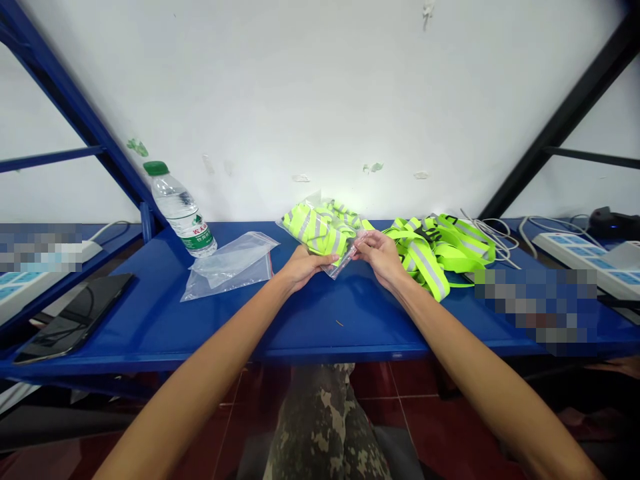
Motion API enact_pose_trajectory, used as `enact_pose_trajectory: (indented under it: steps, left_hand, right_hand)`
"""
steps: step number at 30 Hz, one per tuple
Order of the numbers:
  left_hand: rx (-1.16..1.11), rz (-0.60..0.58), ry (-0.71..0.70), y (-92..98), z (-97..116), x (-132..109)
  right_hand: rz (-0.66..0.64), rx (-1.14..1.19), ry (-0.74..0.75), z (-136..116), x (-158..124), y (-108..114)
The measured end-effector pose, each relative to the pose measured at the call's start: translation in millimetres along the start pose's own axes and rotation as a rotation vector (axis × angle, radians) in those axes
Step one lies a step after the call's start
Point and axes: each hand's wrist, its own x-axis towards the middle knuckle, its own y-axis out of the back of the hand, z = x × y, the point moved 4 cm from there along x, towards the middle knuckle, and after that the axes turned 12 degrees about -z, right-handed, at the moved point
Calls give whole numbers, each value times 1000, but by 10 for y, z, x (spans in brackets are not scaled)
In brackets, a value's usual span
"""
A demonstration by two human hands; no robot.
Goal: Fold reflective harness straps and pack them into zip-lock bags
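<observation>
The left hand (304,268) and right hand (381,259) are close together, both holding a clear bag (334,250) of neon-yellow reflective straps. The right fingers (361,245) pinch its right corner. The bag lies crosswise, its long axis running roughly left to right, and is held above the blue shelf (320,320), well back from the near edge. Flat plastic bags (227,268) lie left of the hands, and loose straps (435,253) lie just beside the right hand.
</observation>
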Motion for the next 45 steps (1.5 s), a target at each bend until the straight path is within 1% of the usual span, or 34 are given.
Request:
enact_pose_trajectory:
  steps: [3, 5, 8, 10, 15, 20, 27, 33, 38, 45]
  left_hand:
    - [-8, -18, -1, -18, 1, -2]
    - [-13, -10, -9, -22, 12, -5]
    - [-23, 27, -30, -13, 31, -9]
    - [-23, 32, -33, -12, 33, -7]
    - [-31, 12, -30, -30, 23, -2]
    - [-39, 43, -57, -51, 58, -28]
    - [-46, 12, -77, -64, 50, -17]
    - [-54, 23, -89, -55, 47, -16]
    - [-37, 9, -78, -51, 34, -9]
    - [-4, 22, -73, -48, 40, -6]
  right_hand:
    - [39, 7, 17, 0, 1, 22]
    - [40, 31, 3, 11, -4, 20]
    - [-26, 46, -44, 43, -9, -24]
    - [-60, 24, -48, 55, -9, -46]
    - [-59, 2, -16, 53, -14, -46]
    - [-191, 22, -99, 117, -42, -128]
    - [-194, -5, -67, 118, -46, -147]
    - [-285, -7, -141, 160, -80, -211]
    - [-286, -34, -117, 177, -72, -197]
    - [-283, -77, -74, 219, -48, -188]
